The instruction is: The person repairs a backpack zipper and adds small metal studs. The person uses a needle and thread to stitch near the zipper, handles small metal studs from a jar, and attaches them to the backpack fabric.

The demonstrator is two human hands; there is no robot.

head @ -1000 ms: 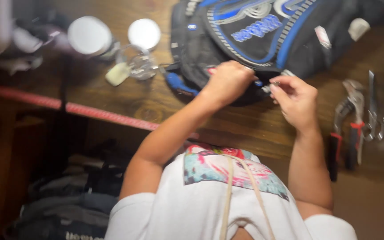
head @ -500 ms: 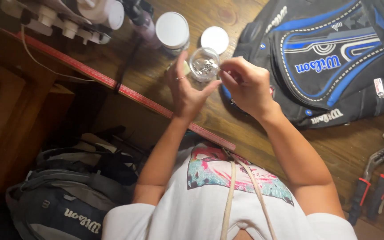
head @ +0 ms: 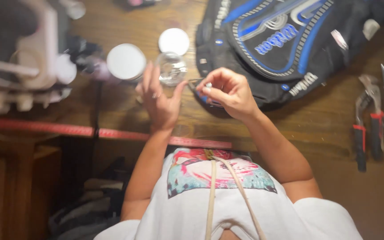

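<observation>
Wooden bench (head: 112,115): left hand (head: 158,100) open beside clear jar (head: 171,69), right hand (head: 227,91) pinching something small.

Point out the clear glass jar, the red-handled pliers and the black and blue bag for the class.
clear glass jar (head: 171,69), head view, on its open mouth.
red-handled pliers (head: 368,120), head view, on the handles.
black and blue bag (head: 285,40), head view, on its front panel.

Both bare forearms reached up from the lower middle of the frame. The left hand (head: 160,103) was open, fingers spread upward. The right hand (head: 227,91) was curled, thumb and fingertips pinched together.
</observation>
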